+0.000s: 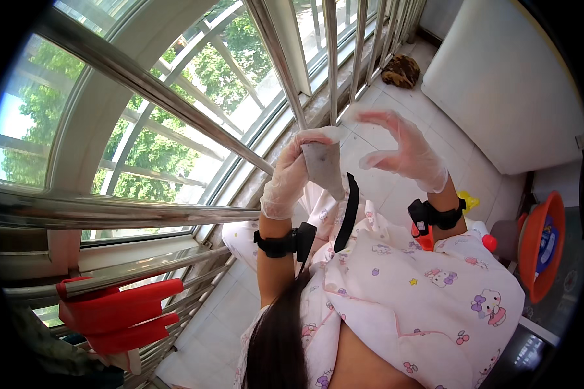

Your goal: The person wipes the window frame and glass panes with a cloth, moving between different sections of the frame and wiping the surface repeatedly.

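Observation:
My left hand [287, 170], in a thin clear glove, grips a small grey cloth [323, 163], possibly a sock. The cloth hangs down from under my fingers and tapers to a point, with a small dark spot on it. To its right, my right hand [404, 146] is raised in a like glove. Its thumb and fingers are apart and curved, blurred at the tips, and nothing is between them. A black strap [348, 211] hangs below the cloth, in front of the pink printed clothing [394, 282]. Each wrist bears a black strapped device.
Metal railings [175, 109] run along the window at left, with a red cloth [121, 311] draped over a lower rail. A white appliance or cabinet [501, 87] stands right. Beyond are an orange basin [528, 253], a brown patterned bundle [401, 71] and a tiled floor [409, 102].

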`<state>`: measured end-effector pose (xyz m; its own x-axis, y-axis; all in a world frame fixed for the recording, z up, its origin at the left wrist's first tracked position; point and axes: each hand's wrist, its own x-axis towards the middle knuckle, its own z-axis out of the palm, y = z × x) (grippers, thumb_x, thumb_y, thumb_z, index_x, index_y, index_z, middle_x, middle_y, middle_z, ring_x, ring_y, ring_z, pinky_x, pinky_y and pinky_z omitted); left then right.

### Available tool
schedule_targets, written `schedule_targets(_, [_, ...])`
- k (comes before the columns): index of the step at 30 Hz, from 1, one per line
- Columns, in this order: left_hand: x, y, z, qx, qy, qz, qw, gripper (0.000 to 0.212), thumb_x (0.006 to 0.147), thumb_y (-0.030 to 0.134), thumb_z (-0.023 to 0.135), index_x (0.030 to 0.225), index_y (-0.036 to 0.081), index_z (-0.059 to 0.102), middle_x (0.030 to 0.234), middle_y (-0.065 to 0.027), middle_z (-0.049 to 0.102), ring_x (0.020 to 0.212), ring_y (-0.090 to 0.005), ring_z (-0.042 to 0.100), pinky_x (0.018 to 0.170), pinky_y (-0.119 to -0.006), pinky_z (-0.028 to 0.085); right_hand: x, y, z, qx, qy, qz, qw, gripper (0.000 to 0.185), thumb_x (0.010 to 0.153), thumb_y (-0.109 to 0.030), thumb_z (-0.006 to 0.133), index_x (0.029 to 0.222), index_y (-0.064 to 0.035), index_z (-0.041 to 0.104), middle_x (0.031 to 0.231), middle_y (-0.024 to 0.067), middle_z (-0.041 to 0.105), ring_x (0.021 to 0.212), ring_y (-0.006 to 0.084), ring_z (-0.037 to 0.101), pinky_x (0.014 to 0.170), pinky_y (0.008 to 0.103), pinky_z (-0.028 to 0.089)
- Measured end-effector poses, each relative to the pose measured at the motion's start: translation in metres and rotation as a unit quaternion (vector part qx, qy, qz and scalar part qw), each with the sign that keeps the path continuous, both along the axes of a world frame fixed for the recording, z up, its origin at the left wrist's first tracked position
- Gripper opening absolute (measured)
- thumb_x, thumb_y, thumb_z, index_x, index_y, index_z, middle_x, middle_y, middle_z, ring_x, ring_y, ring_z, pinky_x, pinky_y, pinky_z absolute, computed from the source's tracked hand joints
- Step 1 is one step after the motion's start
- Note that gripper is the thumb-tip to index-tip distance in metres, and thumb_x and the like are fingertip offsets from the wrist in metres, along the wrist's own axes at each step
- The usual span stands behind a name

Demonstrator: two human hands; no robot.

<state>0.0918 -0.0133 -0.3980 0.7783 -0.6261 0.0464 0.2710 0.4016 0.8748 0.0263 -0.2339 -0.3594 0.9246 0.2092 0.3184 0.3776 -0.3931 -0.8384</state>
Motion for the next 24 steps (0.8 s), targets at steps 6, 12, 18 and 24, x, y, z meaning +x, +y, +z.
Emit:
schedule_targets(6, [-0.017,0.021,0.011,-0.123,0.043,0.047,0.990,0.012,0.090,0.003,0.049,0.098,0.003,0.058,0.105,-0.0085,0.061,0.095,-0.0155,0.059,0.083,-0.027,0.048,0.025,0.022,-0.012,0.134,0.308,0.178,0.925,0.068,0.074,-0.017,0.073,0.135,-0.0083,0.044,0.120,0.0084,0.056,0.105,0.0127,0.052,0.087,0.0275,0.046])
schedule_targets(12, [-0.021,0.049,0.013,0.130,-0.425,0.116,0.889,0.036,0.070,-0.009,0.058,0.104,0.003,0.063,0.096,-0.0102,0.061,0.081,-0.0215,0.060,0.069,-0.029,0.048,0.037,0.037,-0.031,0.028,0.315,0.156,0.936,0.025,0.086,-0.015,0.058,0.107,-0.0033,0.065,0.089,-0.0027,0.063,0.082,0.0071,0.055,0.079,0.0221,0.045])
schedule_targets(18, [-0.032,0.037,0.010,0.313,-0.620,0.176,0.697,0.037,0.070,0.010,0.066,0.105,0.021,0.068,0.091,-0.0063,0.052,0.087,-0.0273,0.054,0.074,-0.036,0.047,0.053,0.067,-0.048,0.472,0.383,0.069,0.791,0.036,0.096,-0.022,0.045,0.122,0.0036,0.050,0.115,0.0086,0.058,0.105,0.0180,0.058,0.094,0.0314,0.046])
schedule_targets(24, [-0.027,0.063,0.022,0.332,-0.499,0.419,0.682,0.035,0.083,0.008,0.062,0.118,0.005,0.057,0.120,-0.0133,0.054,0.112,-0.0274,0.049,0.098,-0.039,0.037,0.100,0.108,-0.022,0.648,0.242,0.153,0.706,0.042,0.100,-0.021,0.027,0.133,0.0050,0.033,0.133,0.0162,0.044,0.121,0.0232,0.048,0.106,0.0374,0.039])
